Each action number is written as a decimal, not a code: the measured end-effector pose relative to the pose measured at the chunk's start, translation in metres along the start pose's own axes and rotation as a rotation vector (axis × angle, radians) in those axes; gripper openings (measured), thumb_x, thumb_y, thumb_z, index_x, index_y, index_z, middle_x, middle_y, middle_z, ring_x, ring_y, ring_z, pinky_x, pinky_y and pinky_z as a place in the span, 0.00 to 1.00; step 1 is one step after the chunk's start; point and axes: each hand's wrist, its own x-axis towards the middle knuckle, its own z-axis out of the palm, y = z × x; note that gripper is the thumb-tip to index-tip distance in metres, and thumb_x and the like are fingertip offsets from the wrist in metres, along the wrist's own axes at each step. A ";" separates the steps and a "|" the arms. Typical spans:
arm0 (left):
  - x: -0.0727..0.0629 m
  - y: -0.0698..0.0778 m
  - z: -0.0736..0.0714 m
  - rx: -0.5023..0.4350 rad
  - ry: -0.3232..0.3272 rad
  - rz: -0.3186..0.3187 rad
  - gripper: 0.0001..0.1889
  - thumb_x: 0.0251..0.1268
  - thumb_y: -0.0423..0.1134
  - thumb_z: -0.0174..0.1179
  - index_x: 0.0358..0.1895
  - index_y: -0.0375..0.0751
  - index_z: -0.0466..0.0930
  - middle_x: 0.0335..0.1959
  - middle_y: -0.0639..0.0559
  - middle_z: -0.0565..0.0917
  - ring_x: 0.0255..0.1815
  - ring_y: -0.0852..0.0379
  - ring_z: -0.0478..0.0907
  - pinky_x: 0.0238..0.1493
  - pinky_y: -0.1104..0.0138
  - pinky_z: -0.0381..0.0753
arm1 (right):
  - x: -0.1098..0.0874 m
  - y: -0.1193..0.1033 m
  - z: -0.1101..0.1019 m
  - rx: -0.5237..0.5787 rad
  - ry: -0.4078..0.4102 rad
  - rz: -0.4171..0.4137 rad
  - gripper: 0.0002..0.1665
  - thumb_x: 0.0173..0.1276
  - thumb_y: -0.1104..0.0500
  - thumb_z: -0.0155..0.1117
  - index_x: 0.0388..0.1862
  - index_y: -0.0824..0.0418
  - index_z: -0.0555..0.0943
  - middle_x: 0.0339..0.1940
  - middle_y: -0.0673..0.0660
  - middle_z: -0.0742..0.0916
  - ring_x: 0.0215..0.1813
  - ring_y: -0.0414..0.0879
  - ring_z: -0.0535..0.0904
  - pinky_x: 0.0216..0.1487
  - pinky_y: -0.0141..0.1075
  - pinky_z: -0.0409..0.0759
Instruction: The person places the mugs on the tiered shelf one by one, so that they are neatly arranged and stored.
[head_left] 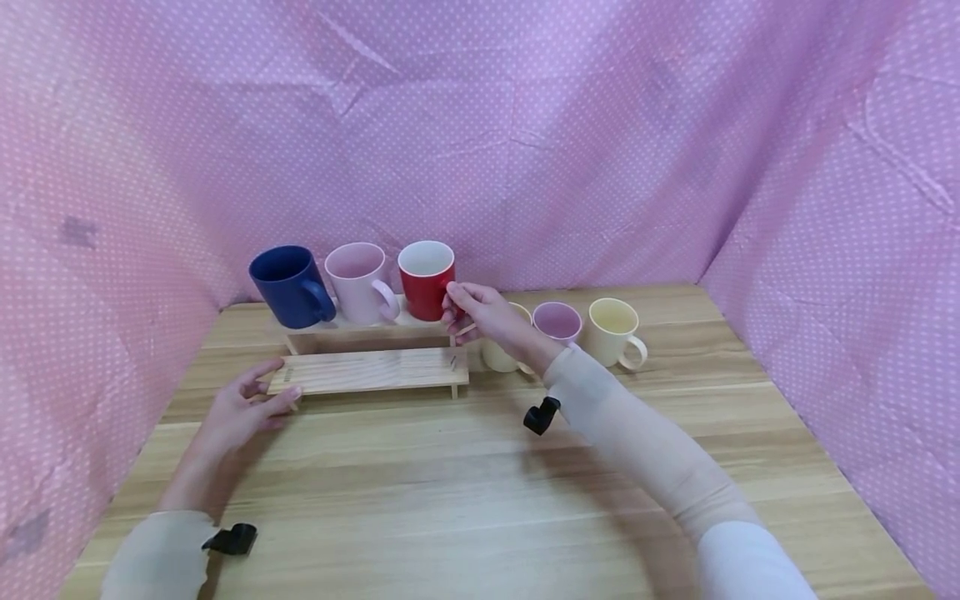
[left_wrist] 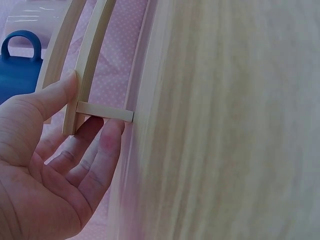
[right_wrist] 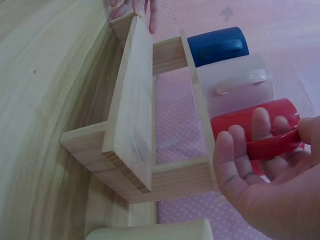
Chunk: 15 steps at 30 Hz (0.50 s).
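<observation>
A two-tier wooden rack [head_left: 367, 371] stands on the table. On its upper tier sit a blue mug [head_left: 291, 292], a pink mug [head_left: 356, 283] and, at the right end, a red mug [head_left: 426, 287] with a white inside. My right hand [head_left: 487, 317] holds the red mug by its handle [right_wrist: 275, 145], thumb and fingers around it. My left hand [head_left: 243, 406] grips the left end of the lower shelf, its thumb [left_wrist: 60, 92] on the board and the other fingers below, by the leg [left_wrist: 105, 111].
Right of the rack stand a yellow mug [head_left: 497, 357], partly behind my right hand, a purple-pink mug [head_left: 557, 321] and another yellow mug [head_left: 613, 329]. Pink dotted cloth [head_left: 510, 167] hangs behind and beside the wooden table [head_left: 435, 500].
</observation>
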 end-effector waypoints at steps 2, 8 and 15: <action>0.000 0.000 0.001 -0.003 -0.006 -0.003 0.47 0.65 0.52 0.70 0.80 0.40 0.55 0.55 0.36 0.64 0.38 0.59 0.84 0.42 0.61 0.89 | -0.002 -0.002 -0.002 -0.024 0.005 0.014 0.21 0.83 0.46 0.49 0.51 0.64 0.77 0.46 0.66 0.83 0.51 0.68 0.80 0.47 0.45 0.87; -0.001 0.000 0.001 -0.022 -0.008 0.002 0.46 0.66 0.51 0.69 0.80 0.38 0.55 0.55 0.36 0.63 0.38 0.59 0.85 0.42 0.61 0.89 | -0.015 -0.009 -0.016 -0.080 0.014 0.011 0.22 0.83 0.50 0.52 0.66 0.61 0.72 0.58 0.62 0.83 0.59 0.65 0.80 0.58 0.55 0.83; -0.001 0.001 0.000 -0.011 -0.011 0.000 0.47 0.66 0.52 0.69 0.80 0.38 0.54 0.55 0.36 0.64 0.38 0.59 0.85 0.42 0.61 0.89 | -0.047 -0.008 -0.055 -0.115 0.059 -0.089 0.25 0.83 0.55 0.52 0.71 0.66 0.68 0.67 0.66 0.78 0.68 0.64 0.72 0.62 0.52 0.80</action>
